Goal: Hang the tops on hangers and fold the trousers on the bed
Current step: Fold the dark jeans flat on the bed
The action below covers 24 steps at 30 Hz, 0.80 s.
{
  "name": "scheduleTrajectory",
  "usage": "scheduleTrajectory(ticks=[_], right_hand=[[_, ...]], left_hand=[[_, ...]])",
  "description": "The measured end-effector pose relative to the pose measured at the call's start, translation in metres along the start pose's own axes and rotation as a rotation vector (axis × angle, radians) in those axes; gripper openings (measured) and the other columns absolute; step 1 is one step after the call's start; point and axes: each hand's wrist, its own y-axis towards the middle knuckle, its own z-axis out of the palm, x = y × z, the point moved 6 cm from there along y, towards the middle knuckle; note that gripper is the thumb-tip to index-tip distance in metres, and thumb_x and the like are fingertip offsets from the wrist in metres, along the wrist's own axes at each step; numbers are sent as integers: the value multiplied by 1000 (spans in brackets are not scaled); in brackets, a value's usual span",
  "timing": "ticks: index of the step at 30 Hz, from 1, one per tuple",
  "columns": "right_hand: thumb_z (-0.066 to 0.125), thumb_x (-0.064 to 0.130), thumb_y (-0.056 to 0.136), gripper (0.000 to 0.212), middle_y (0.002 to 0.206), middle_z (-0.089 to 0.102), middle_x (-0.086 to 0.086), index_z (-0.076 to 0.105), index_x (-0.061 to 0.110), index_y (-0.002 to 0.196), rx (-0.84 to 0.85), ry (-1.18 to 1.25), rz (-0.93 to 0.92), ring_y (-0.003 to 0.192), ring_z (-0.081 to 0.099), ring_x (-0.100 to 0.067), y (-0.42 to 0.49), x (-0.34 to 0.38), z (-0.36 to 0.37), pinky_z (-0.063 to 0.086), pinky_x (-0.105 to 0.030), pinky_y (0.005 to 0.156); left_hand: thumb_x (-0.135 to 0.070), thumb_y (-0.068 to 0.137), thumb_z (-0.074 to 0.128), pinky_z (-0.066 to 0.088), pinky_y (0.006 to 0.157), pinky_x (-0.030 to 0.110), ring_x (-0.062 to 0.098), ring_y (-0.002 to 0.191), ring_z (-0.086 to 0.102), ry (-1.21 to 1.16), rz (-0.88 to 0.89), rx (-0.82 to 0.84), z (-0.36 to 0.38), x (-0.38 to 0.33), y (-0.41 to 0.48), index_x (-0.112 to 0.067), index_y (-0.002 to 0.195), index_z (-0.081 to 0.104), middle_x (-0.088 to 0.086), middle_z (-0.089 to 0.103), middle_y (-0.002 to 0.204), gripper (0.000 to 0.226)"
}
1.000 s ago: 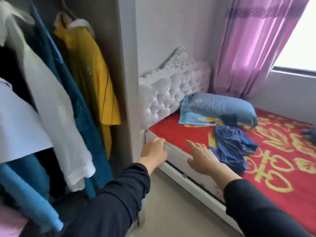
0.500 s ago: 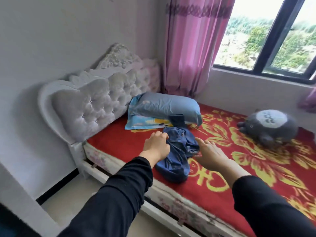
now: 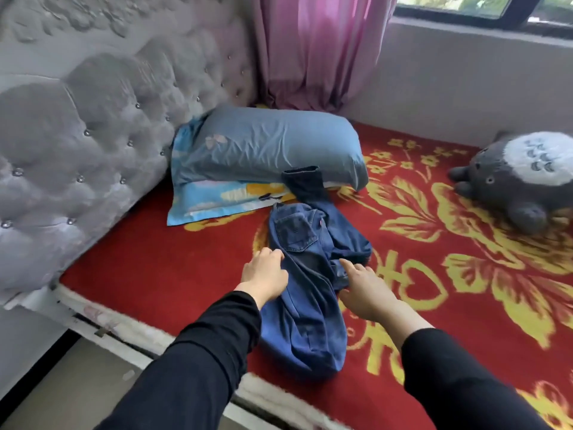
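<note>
Two black sleeves reach in from the bottom edge, and the left one covers part of the bed's near rim. The left hand (image 3: 265, 276) sits against the left edge of the crumpled dark-blue denim trousers (image 3: 305, 311) with its fingers curled. Its back hides the fingertips, so I cannot tell whether it pinches the cloth. The right hand (image 3: 367, 288) is released, its fingers fairly straight and touching the bunched denim on the trousers' right side.

The trousers lie unfolded in a heap near the front edge of the bed with the red and yellow flowered cover (image 3: 161, 268). A back pocket faces up, flat, and nothing shows in it. One leg runs away from the hands and its dark cuff rests on the grey-blue pillow (image 3: 269, 144). Under that pillow a light-blue printed cloth with yellow patches (image 3: 217, 200) sticks out; most of it is covered.

At the right a grey and white plush toy (image 3: 524, 178) lies on the cover, cut off by the frame edge. The grey tufted headboard (image 3: 93, 135) stands at the left, the pink curtain (image 3: 319, 48) hangs behind the pillow, and only the lower strip of the dark-framed window (image 3: 465, 7) is in view.
</note>
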Motion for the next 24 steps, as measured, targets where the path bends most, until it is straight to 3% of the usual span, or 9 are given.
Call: scheduleTrajectory(ticks=[8, 12, 15, 17, 19, 21, 24], right_hand=[[48, 23, 89, 63, 142, 43, -9, 24, 17, 148, 79, 55, 82, 129, 38, -30, 172, -56, 82, 39, -42, 102], [50, 35, 92, 64, 151, 34, -5, 26, 15, 148, -38, 98, 79, 136, 32, -26, 245, -67, 119, 35, -40, 106], [54, 40, 92, 62, 154, 31, -2, 36, 15, 145, -105, 188, 75, 143, 25, -22, 271, -69, 147, 31, -38, 108], [56, 28, 91, 38, 144, 45, -2, 55, 12, 126, -178, 185, 15, 139, 31, -24, 274, -68, 160, 35, -37, 104], [56, 17, 86, 12, 122, 61, -3, 62, 8, 93, -243, 263, 8, 130, 41, -25, 269, -69, 163, 38, -36, 97], [53, 14, 85, 16, 94, 66, -3, 53, 5, 71, -224, 414, 29, 119, 47, -20, 263, -67, 159, 39, -33, 90], [48, 22, 81, 26, 80, 62, -5, 48, 5, 62, -50, 405, -66, 103, 52, -15, 248, -47, 149, 40, -36, 89]], left_hand=[[-26, 93, 45, 37, 98, 35, 27, 127, 42, -76, -48, 64, 93, 37, 166, -18, 139, 41, 9, 47, 137, 47], [-35, 96, 48, 34, 102, 36, 31, 131, 39, -254, -157, 18, 134, 65, 231, -10, 143, 31, 15, 42, 142, 56], [-40, 94, 55, 29, 111, 37, 29, 139, 32, -436, -224, -37, 153, 75, 267, -4, 150, 19, 15, 29, 154, 75], [-40, 90, 62, 24, 115, 37, 27, 144, 25, -529, -267, -41, 163, 79, 282, -5, 153, 7, 12, 21, 158, 90], [-40, 87, 66, 21, 117, 39, 26, 146, 18, -608, -311, -26, 168, 81, 292, -8, 153, 2, 11, 17, 159, 98], [-44, 85, 65, 16, 118, 42, 24, 148, 11, -698, -336, -31, 167, 79, 297, -12, 154, 1, 10, 12, 160, 99], [-53, 83, 60, 16, 118, 44, 23, 148, 10, -882, -390, -82, 153, 74, 300, -21, 154, 2, 6, 10, 161, 96]])
